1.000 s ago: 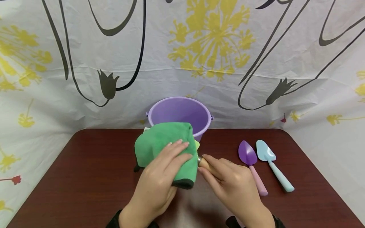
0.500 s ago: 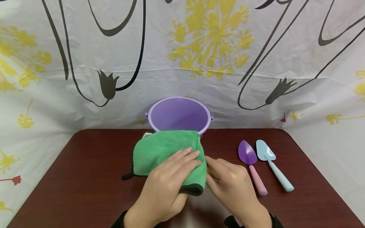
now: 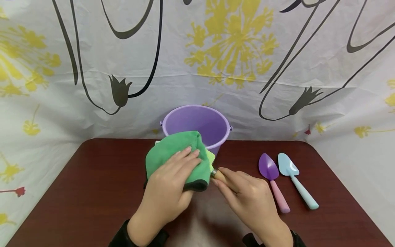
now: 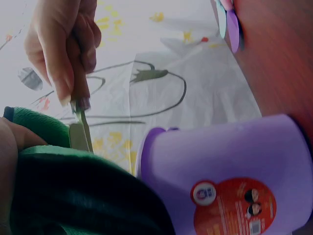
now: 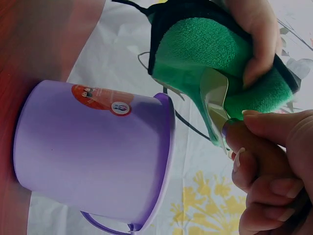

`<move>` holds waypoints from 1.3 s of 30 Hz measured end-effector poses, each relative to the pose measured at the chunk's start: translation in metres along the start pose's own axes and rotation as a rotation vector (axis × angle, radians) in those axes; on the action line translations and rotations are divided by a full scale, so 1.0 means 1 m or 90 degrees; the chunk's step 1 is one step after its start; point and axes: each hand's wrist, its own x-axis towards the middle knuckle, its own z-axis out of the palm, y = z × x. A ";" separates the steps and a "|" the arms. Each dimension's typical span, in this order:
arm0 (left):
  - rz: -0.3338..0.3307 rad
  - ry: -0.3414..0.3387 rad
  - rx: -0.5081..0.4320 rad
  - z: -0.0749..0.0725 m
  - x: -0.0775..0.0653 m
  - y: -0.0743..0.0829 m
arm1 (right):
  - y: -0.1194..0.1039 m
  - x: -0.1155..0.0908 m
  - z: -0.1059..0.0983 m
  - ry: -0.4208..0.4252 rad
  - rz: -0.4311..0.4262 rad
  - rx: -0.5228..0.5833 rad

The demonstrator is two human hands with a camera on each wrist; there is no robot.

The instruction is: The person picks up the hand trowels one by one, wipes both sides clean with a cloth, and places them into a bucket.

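Flowered sheet (image 3: 172, 51) up behind everything, yellow bursts and grey blooms, and before it the dark red-brown table (image 3: 102, 192). Near the back edge stands the purple bucket (image 3: 186, 118), upright, a red label (image 5: 100, 98) on its wall. And the action's up off the table, just on my side of the bucket: my left hand (image 3: 168, 181) has the green cloth (image 3: 174, 147) folded round the blade of the trowel (image 3: 210, 159), fingers laid across the top, thumb curled beneath. Only a pale yellow-green edge peeks out on the right from above; down at my right wrist, more of it shows between the folds. My right hand (image 3: 247, 192) is wrapped round the wooden handle (image 3: 219, 175), thumb near the metal collar. Over on the right, two more lie side by side, tips away from me: the purple trowel (image 3: 268, 166), pink-handled, and the blue trowel (image 3: 288, 166) to its right. Dark sleeves (image 3: 124, 236) at both wrists.
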 end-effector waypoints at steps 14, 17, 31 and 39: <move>-0.055 0.066 -0.053 -0.001 0.000 -0.002 | 0.002 0.004 -0.004 0.036 -0.014 -0.003; -0.038 0.056 -0.054 0.001 -0.001 0.002 | 0.002 0.003 -0.005 0.034 -0.015 -0.013; -0.072 -0.027 -0.293 0.003 -0.008 0.033 | -0.004 0.001 -0.002 0.027 -0.035 -0.073; -0.059 -0.033 -0.360 -0.002 -0.008 0.043 | -0.005 -0.002 0.001 0.033 -0.048 -0.056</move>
